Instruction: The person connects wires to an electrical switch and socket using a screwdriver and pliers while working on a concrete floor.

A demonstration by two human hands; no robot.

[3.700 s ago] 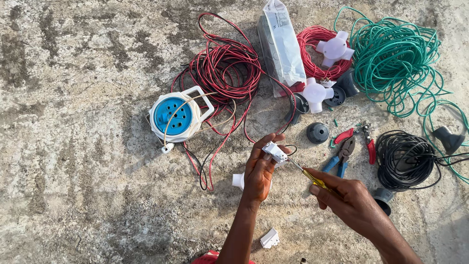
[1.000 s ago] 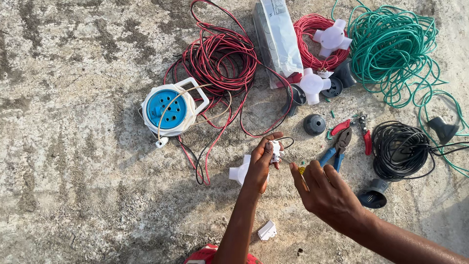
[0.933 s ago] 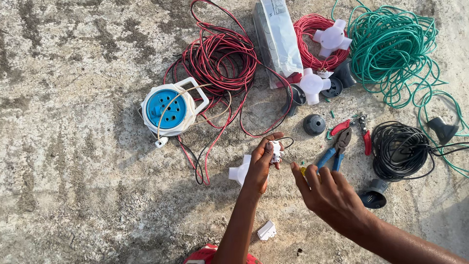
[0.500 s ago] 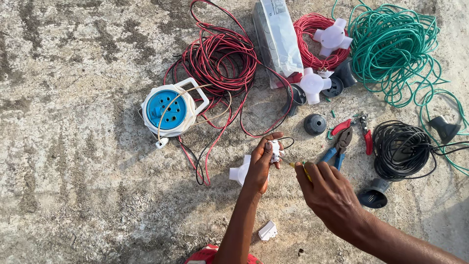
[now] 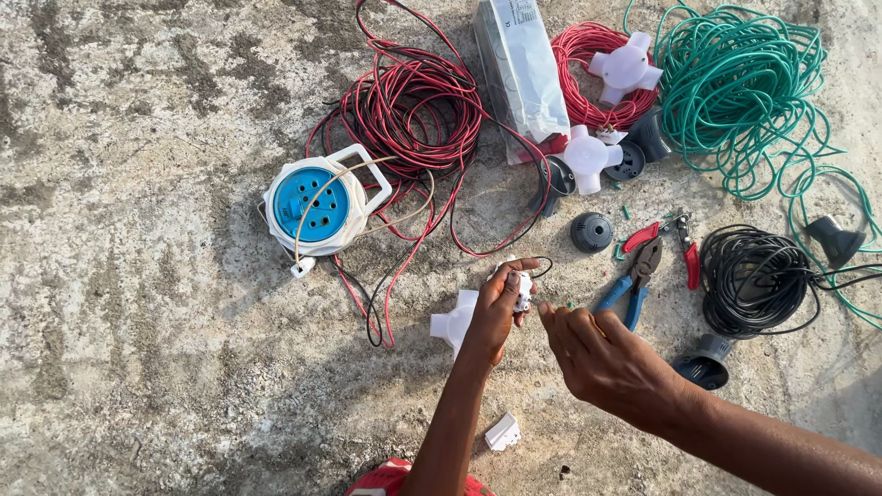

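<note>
Above, long white-labelled clear packet.

Rough concrete floor. Blue-faced white cable reel at left. Tangled red-black wire coil far centre, clear plastic packet beside it. Red wire coil under white cross-shaped junction box. Green wire coil far right. Black wire coil right. Blue-handled pliers, red-handled cutter between. Small white cover piece near.

Small white plug pinched in left hand.
</note>
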